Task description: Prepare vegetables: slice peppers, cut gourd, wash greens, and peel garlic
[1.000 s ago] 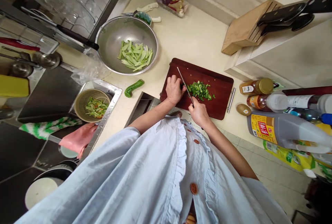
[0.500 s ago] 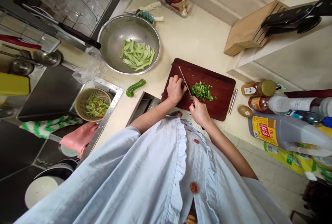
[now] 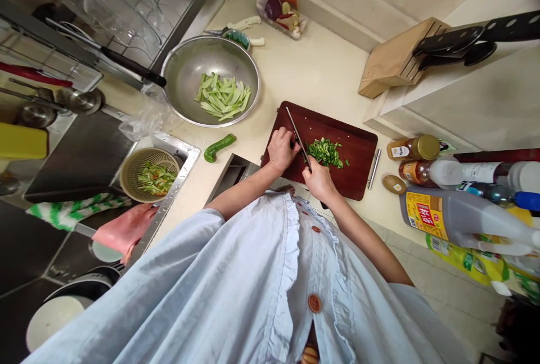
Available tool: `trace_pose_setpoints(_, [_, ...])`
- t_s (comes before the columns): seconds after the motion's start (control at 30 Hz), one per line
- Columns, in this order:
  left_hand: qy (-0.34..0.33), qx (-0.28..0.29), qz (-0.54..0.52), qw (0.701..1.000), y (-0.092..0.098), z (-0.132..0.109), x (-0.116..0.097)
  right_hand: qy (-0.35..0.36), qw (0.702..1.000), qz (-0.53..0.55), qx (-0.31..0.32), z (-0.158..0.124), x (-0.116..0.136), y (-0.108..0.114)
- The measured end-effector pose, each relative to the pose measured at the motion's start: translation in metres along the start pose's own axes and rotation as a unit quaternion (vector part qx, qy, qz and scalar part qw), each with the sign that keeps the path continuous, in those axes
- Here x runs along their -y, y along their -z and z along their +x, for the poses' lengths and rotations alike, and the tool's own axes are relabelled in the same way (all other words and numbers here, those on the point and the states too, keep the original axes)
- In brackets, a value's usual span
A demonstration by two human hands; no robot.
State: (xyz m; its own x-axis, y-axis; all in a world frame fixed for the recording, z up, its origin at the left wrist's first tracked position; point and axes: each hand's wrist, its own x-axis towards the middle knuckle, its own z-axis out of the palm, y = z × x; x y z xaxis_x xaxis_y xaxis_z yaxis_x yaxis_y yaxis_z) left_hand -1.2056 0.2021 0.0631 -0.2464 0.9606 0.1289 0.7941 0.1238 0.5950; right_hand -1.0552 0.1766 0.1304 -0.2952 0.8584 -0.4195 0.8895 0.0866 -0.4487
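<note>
My right hand point(image 3: 320, 181) is wrapped round the handle of a kitchen knife point(image 3: 295, 127), its blade slanting up and left over the dark red cutting board point(image 3: 358, 150). Left of the blade, my left hand point(image 3: 281, 150) has its fingers curled down on a green pepper that is mostly hidden; only a dark green bit shows at the fingertips. Chopped green pepper point(image 3: 325, 152) lies in a pile just right of the blade. A whole green pepper point(image 3: 219, 147) rests on the counter, left of the board.
A steel wok point(image 3: 181, 82) with sliced pale green vegetable stands at the back left. A colander point(image 3: 130, 167) of shredded vegetables sits at the sink. A knife block point(image 3: 396, 60), a kiwi point(image 3: 394, 184) and a big plastic jug point(image 3: 464, 212) with several bottles line the right side.
The view has shifted slightly. Both hands stay at the board, with the knife still close to the left fingertips and its blade angled a little differently.
</note>
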Motion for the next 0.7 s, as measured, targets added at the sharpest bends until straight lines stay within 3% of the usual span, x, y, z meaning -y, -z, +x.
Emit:
trace_pose_setpoints(0.07, [-0.008, -0.005, -0.006, 1.000, -0.001, -0.001, 0.002, 0.001, 1.000, 0.008, -0.003, 0.001, 0.000, 0.005])
trace_pose_setpoints(0.27, [0.005, -0.010, -0.016, 1.000, -0.003, -0.001, 0.003, -0.014, 0.999, -0.007, 0.034, -0.032, -0.009, 0.016])
trace_pose_setpoints(0.5, [0.002, 0.002, -0.002, 1.000, -0.001, -0.001, 0.004, 0.015, 1.000, 0.003, -0.002, 0.001, -0.003, 0.002])
trace_pose_setpoints(0.7, [0.006, -0.008, -0.018, 1.000, -0.002, 0.000, 0.004, 0.007, 0.998, 0.049, 0.036, -0.018, -0.017, 0.017])
